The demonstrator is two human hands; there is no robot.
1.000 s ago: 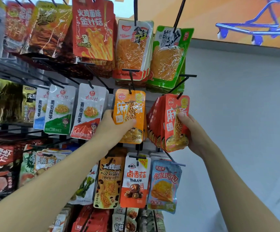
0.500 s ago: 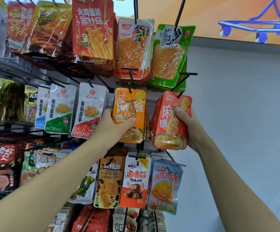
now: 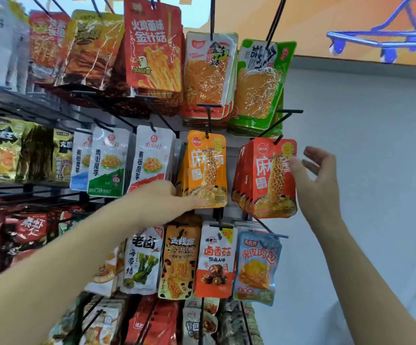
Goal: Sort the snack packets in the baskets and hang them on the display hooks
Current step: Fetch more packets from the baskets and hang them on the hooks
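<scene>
The relation that counts here is between each hand and the packet just beside it; the orange packet (image 3: 207, 168) lies at about two o'clock from my left hand (image 3: 162, 199), and the red packet (image 3: 273, 178), front of a thick stack, lies at nine o'clock from my right hand (image 3: 320, 180); both packets hang with their long axis running twelve to six, the orange one from a black hook (image 3: 208, 118) at its twelve o'clock, the red one from a second hook (image 3: 283, 120) slanting in from one o'clock. My left hand reaches to the orange packet's lower edge, its fingertips over the corner at seven o'clock; they are blurred, and I cannot tell whether they pinch the foil or only rest on it. My right hand is spread wide and holds nothing; its thumb points toward the red packet's right edge, and whether it touches I cannot say. I judge both packets to be seated on their hooks, so what is left here is to let go cleanly; the left hand is the nearer to its packet. No basket is in view.
</scene>
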